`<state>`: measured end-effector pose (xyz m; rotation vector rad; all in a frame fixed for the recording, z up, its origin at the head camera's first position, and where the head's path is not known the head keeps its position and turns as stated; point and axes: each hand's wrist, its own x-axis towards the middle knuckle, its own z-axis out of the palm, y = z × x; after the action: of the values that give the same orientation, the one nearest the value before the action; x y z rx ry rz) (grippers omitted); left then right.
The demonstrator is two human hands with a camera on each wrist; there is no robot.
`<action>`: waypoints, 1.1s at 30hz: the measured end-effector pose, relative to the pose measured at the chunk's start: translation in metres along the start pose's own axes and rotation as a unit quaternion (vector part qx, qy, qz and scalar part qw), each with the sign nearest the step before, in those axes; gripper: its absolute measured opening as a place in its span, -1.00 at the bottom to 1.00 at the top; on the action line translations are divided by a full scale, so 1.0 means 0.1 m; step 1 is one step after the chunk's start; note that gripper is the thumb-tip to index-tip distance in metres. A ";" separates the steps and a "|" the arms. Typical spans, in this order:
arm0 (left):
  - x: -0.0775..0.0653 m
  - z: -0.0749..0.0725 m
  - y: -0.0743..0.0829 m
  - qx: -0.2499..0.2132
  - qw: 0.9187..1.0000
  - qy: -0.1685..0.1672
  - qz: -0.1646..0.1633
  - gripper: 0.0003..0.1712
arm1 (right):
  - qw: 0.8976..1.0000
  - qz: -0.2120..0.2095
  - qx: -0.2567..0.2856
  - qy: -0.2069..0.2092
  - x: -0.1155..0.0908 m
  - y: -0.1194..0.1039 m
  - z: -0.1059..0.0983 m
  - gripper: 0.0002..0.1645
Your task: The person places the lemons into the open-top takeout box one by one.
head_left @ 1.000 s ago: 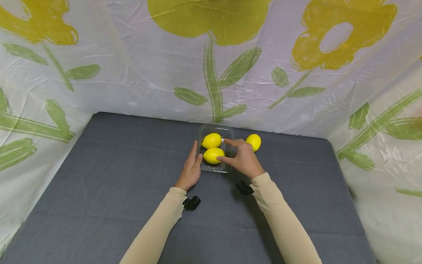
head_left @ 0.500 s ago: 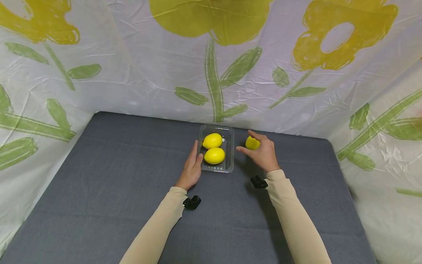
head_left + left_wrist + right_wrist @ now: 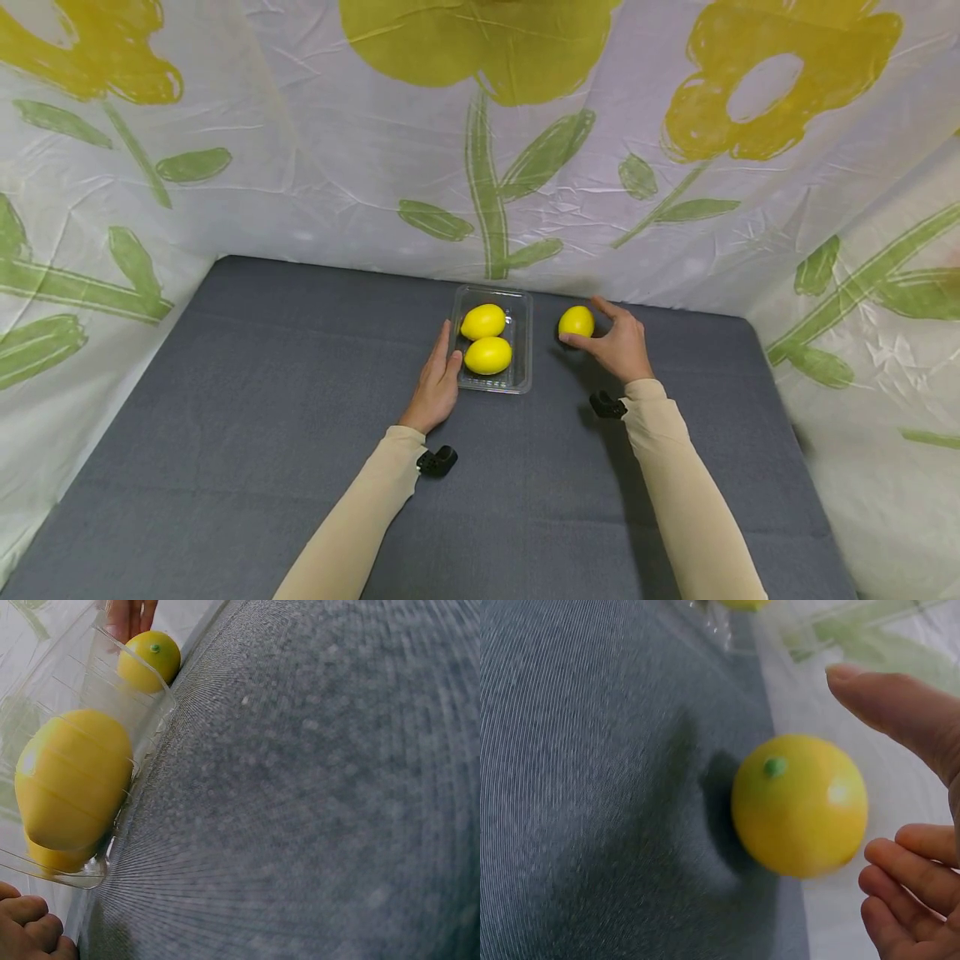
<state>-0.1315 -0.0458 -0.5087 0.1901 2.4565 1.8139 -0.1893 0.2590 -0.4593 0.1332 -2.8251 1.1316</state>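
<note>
Two yellow lemons, a far one [image 3: 483, 321] and a near one [image 3: 488, 356], lie in a clear plastic tray [image 3: 521, 367]. My left hand [image 3: 432, 385] rests along the tray's left side, fingers extended and thumb by its rim. Right of the tray, a third lemon [image 3: 576, 322] with a green stem spot sits on the cloth. My right hand [image 3: 621, 343] is beside it, thumb and fingers spread around it. In the right wrist view a gap shows between the thumb [image 3: 889, 705] and this lemon [image 3: 801, 806]; whether the other fingers touch it, I cannot tell.
A dark grey cloth [image 3: 300, 433] covers the table. Behind and at both sides hangs a white curtain [image 3: 315, 192] printed with yellow flowers and green leaves. The tray and the loose lemon are near the table's back edge.
My right hand has moved away from over the tray to the right and come around the loose lemon. The left hand, tray and lemons have stayed in place.
</note>
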 end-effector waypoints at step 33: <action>0.00 -0.01 0.01 -0.006 1.000 0.001 0.014 -0.33 | 0.999 0.035 0.023 -0.003 -0.03 0.06 0.06 0.04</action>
<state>-0.1313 -0.0462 -0.5078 0.2228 2.4547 1.8407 -0.1871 0.2594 -0.4686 0.0419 -2.8311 1.2126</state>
